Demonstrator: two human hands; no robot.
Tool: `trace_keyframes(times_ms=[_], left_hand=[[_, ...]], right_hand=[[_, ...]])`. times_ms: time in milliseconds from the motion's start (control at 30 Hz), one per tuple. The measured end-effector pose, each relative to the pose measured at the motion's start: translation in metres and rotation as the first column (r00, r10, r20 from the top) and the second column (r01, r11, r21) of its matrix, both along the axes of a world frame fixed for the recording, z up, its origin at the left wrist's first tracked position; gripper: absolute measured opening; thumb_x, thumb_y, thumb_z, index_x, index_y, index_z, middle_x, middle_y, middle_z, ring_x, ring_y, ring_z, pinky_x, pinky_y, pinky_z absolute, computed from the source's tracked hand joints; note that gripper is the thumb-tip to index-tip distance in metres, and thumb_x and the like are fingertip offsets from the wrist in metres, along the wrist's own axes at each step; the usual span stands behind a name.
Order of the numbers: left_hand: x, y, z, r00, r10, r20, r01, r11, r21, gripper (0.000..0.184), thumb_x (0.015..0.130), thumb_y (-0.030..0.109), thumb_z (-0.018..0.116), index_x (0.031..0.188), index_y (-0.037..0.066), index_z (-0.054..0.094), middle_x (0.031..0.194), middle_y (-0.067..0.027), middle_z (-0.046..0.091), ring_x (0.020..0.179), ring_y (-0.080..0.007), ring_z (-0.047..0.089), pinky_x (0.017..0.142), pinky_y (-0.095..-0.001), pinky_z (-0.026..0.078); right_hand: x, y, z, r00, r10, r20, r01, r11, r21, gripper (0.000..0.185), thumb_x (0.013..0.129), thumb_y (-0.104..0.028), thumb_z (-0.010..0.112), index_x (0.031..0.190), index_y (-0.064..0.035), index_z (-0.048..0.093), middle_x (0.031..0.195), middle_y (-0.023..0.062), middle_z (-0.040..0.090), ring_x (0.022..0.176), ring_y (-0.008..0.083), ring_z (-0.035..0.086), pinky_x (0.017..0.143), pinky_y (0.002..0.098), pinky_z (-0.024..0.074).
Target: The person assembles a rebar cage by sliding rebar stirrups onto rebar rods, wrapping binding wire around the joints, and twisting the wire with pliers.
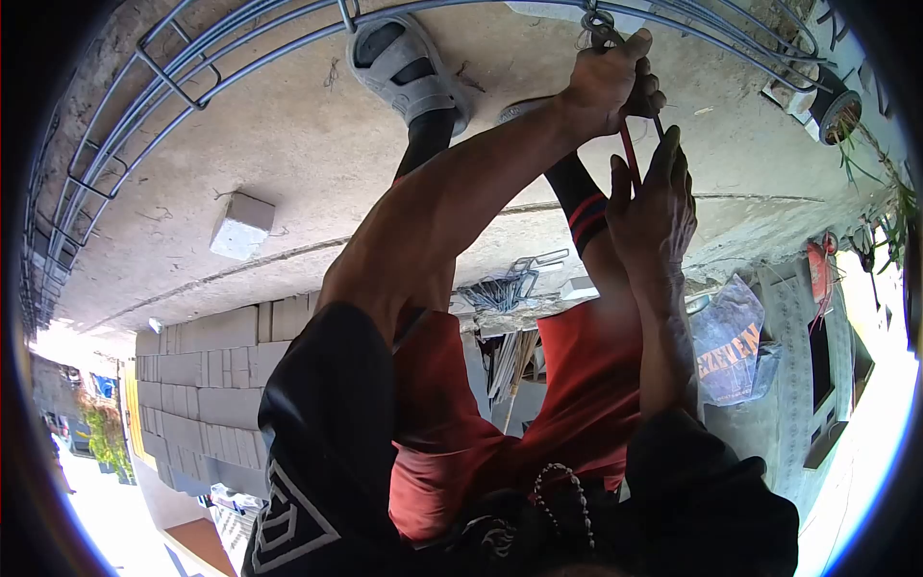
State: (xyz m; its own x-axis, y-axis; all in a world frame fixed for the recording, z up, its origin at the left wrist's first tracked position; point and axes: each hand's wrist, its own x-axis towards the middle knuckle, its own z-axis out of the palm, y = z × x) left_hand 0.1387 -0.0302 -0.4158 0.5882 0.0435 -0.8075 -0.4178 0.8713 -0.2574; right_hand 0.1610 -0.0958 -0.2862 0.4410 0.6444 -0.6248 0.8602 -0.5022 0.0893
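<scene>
Pincers with red handles (629, 152) stand against the rebar cage (452, 13) at the upper right of centre, their dark head by a small wire loop at the bars. My left hand (608, 85) is closed around the upper part of the pincers, just below the head. Lower down, my right hand (659, 213) has its fingers and thumb stretched out. The lower handle ends run into the gap between that thumb and the fingers; whether the palm touches them is in shadow. The jaws are partly hidden by my left hand.
The long bent-bar cage curves across the top and left. A concrete block (242, 226) sits on the concrete floor (317, 183). Bent steel stirrups (510, 287) lie behind my legs, stacked grey blocks (207, 370) at left, and a printed plastic bag (729, 341) at right.
</scene>
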Motion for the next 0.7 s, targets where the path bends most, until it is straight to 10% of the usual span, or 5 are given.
trace_keyframes(times_ms=[167, 367, 500, 567, 700], left_hand=[[0.009, 0.005, 0.008, 0.989, -0.086, -0.119, 0.078, 0.994, -0.072, 0.030, 0.088, 0.027, 0.059, 0.072, 0.004, 0.048, 0.058, -0.0080, 0.049, 0.046, -0.0212, 0.053, 0.041, -0.0346, 0.048], [-0.001, 0.004, 0.008, 0.935, -0.261, -0.242, 0.260, 0.965, -0.035, 0.029, 0.079, 0.024, 0.070, 0.077, 0.001, 0.053, 0.063, -0.0085, 0.053, 0.050, -0.0220, 0.059, 0.041, -0.0313, 0.051], [-0.037, 0.005, 0.015, 0.946, -0.305, -0.107, 0.316, 0.942, 0.116, 0.026, 0.074, 0.018, 0.075, 0.079, 0.000, 0.057, 0.071, -0.0098, 0.059, 0.065, -0.0232, 0.063, 0.060, -0.0361, 0.054], [-0.040, 0.007, 0.019, 0.967, -0.253, 0.004, 0.253, 0.965, 0.069, 0.028, 0.073, 0.017, 0.075, 0.086, 0.002, 0.056, 0.080, -0.0108, 0.060, 0.074, -0.0234, 0.063, 0.068, -0.0382, 0.053], [-0.038, 0.014, 0.020, 0.969, -0.197, 0.147, 0.204, 0.979, -0.032, 0.029, 0.074, 0.017, 0.074, 0.089, 0.004, 0.054, 0.082, -0.0098, 0.057, 0.070, -0.0216, 0.060, 0.066, -0.0389, 0.053]], right_hand=[[-0.001, 0.010, -0.010, 0.979, 0.075, 0.188, -0.047, 0.988, -0.149, 0.064, 0.087, -0.029, 0.054, 0.131, 0.0096, 0.030, 0.122, 0.0235, 0.048, 0.103, 0.0350, 0.053, 0.082, 0.0473, 0.0430], [0.009, 0.008, -0.028, 0.968, -0.236, -0.084, 0.197, 0.924, -0.328, 0.028, 0.091, -0.025, 0.048, 0.097, 0.0017, 0.051, 0.063, 0.0138, 0.058, 0.051, 0.0267, 0.059, 0.049, 0.0372, 0.0480], [0.003, 0.022, -0.027, 0.361, -0.892, -0.273, 0.725, 0.453, -0.519, 0.026, 0.093, -0.027, 0.045, 0.087, -0.0034, 0.053, 0.055, 0.0026, 0.050, 0.043, 0.0127, 0.048, 0.042, 0.0293, 0.0400], [0.005, 0.025, -0.023, -0.043, -0.955, -0.295, 0.788, 0.150, -0.597, 0.025, 0.093, -0.029, 0.046, 0.085, -0.0054, 0.053, 0.057, -0.0009, 0.047, 0.041, 0.0075, 0.041, 0.039, 0.0243, 0.0342], [0.031, 0.006, -0.029, -0.404, -0.849, -0.341, 0.590, 0.043, -0.806, 0.029, 0.095, -0.034, 0.044, 0.088, -0.0068, 0.053, 0.057, -0.0034, 0.043, 0.040, 0.0056, 0.037, 0.039, 0.0216, 0.0309]])
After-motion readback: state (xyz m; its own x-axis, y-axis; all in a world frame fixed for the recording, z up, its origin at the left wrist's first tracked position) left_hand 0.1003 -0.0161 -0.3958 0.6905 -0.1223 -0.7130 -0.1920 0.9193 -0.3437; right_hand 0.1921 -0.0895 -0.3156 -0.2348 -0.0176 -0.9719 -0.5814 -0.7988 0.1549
